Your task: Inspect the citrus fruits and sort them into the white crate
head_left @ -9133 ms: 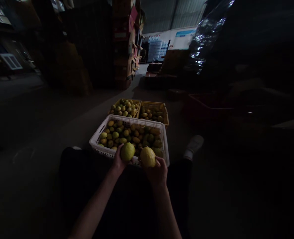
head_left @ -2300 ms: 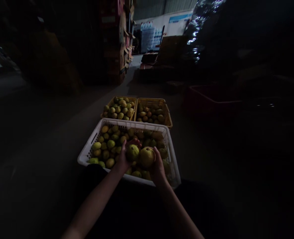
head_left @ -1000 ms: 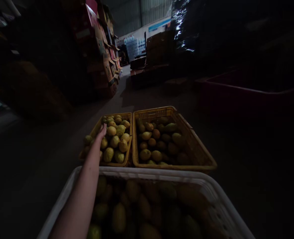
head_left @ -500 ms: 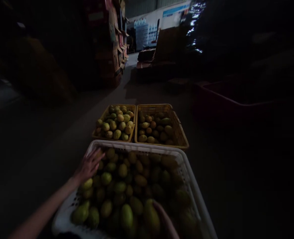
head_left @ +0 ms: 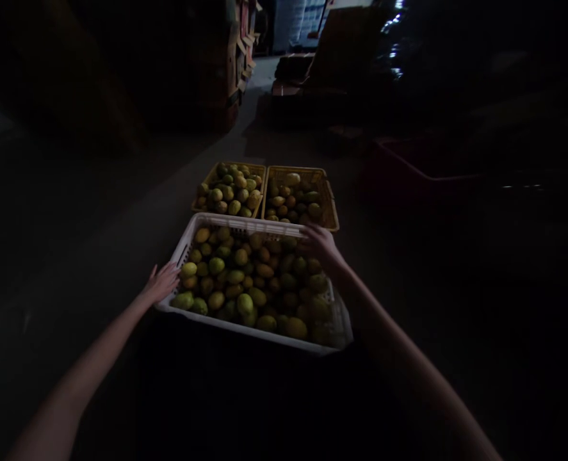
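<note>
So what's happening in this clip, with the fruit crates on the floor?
A person sits in a dim warehouse behind a white plastic crate filled with green-yellow fruit. The left hand rests at the crate's left rim; the right hand reaches over its far right corner, above the fruit. Neither visibly holds a fruit. Beyond stand two yellow plastic baskets, the left basket and the right basket, both holding similar fruit.

Single head-worn view, aimed forward and down toward 12 o'clock across a dim warehouse floor [head_left: 96, 256]. White crate [head_left: 245, 328] close at centre; left hand [head_left: 161, 283] at its 9 o'clock rim, right hand [head_left: 319, 246] at its 1 o'clock corner. Two yellow crates [head_left: 263, 192] just beyond, stacked cartons [head_left: 238, 57] far off at 12 o'clock.
</note>
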Action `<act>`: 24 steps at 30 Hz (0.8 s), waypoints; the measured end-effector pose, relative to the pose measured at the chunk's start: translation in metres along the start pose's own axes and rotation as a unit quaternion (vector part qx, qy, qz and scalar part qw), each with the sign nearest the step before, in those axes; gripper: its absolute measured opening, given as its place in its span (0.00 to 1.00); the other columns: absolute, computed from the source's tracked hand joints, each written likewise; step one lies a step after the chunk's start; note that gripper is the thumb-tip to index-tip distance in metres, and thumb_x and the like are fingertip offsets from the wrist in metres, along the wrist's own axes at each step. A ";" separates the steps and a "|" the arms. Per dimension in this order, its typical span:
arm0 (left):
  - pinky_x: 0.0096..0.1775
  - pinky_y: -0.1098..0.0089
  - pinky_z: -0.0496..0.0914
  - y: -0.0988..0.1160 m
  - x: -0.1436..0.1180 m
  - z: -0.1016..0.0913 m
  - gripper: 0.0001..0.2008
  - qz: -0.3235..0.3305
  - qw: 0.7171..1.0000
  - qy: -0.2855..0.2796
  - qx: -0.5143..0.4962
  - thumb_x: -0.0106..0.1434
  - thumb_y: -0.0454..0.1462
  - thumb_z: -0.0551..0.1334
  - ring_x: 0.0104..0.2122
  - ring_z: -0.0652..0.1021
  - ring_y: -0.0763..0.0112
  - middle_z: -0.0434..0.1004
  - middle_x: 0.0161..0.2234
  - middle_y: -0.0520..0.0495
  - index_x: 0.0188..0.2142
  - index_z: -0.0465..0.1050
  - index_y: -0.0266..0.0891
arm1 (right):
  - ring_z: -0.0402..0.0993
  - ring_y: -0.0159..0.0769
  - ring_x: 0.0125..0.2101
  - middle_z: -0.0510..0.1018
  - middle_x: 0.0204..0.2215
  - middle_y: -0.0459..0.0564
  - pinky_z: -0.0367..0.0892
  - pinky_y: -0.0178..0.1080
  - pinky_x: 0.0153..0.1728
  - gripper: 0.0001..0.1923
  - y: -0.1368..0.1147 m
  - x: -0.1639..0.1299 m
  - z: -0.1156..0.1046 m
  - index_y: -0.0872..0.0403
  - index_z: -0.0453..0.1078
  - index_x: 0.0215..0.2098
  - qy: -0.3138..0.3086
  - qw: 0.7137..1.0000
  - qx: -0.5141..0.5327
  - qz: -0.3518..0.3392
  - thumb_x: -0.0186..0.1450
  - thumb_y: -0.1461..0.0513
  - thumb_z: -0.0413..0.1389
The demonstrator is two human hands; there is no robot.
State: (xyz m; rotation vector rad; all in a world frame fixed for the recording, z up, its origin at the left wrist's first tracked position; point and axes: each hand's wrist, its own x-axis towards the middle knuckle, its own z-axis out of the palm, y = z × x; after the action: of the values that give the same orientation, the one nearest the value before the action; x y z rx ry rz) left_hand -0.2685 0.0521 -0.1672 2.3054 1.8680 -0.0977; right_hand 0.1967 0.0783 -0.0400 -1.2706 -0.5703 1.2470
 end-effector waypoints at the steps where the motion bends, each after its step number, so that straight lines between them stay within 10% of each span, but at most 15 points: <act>1: 0.65 0.44 0.46 0.002 0.005 -0.008 0.22 0.001 1.000 -0.015 0.016 0.65 0.38 0.52 0.67 0.59 0.56 0.61 0.66 0.40 0.57 0.71 0.42 | 0.74 0.31 0.28 0.78 0.26 0.43 0.70 0.31 0.28 0.12 0.019 -0.019 -0.012 0.54 0.73 0.32 -0.011 0.998 -0.067 0.018 0.48 0.67 0.64; 7: 0.65 0.42 0.43 0.028 0.040 -0.035 0.20 -0.008 0.996 -0.088 -0.034 0.63 0.36 0.56 0.66 0.60 0.51 0.62 0.65 0.38 0.55 0.72 0.41 | 0.74 0.37 0.26 0.78 0.22 0.45 0.68 0.35 0.25 0.07 0.071 -0.071 -0.040 0.53 0.73 0.26 -0.157 0.917 -0.363 0.062 0.49 0.61 0.64; 12: 0.64 0.46 0.49 0.071 0.068 -0.026 0.15 -0.062 0.988 -0.059 -0.126 0.57 0.35 0.64 0.60 0.68 0.48 0.72 0.57 0.36 0.45 0.76 0.38 | 0.78 0.44 0.42 0.81 0.41 0.56 0.70 0.39 0.43 0.14 0.040 -0.038 -0.017 0.55 0.73 0.45 -0.249 0.741 -0.611 -0.120 0.65 0.59 0.52; 17: 0.59 0.47 0.58 0.128 0.081 -0.011 0.14 -0.126 0.959 0.014 -0.253 0.55 0.43 0.69 0.58 0.69 0.44 0.75 0.45 0.36 0.37 0.72 0.37 | 0.77 0.54 0.48 0.78 0.48 0.65 0.69 0.47 0.44 0.17 0.040 -0.042 -0.012 0.60 0.71 0.51 -0.258 0.549 -0.787 -0.110 0.68 0.64 0.47; 24: 0.56 0.57 0.64 0.179 0.089 -0.004 0.14 -0.167 0.887 0.032 -0.429 0.52 0.37 0.70 0.61 0.67 0.48 0.74 0.40 0.42 0.28 0.63 0.40 | 0.80 0.51 0.45 0.81 0.45 0.60 0.70 0.42 0.38 0.16 0.055 -0.057 -0.014 0.57 0.71 0.50 -0.334 0.542 -0.766 -0.085 0.66 0.60 0.52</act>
State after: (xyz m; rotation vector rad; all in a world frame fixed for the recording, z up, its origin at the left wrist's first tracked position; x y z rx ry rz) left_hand -0.0755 0.1026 -0.1607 1.3904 1.7909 0.6396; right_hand 0.1715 0.0119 -0.0778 -1.8964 -2.7139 0.8091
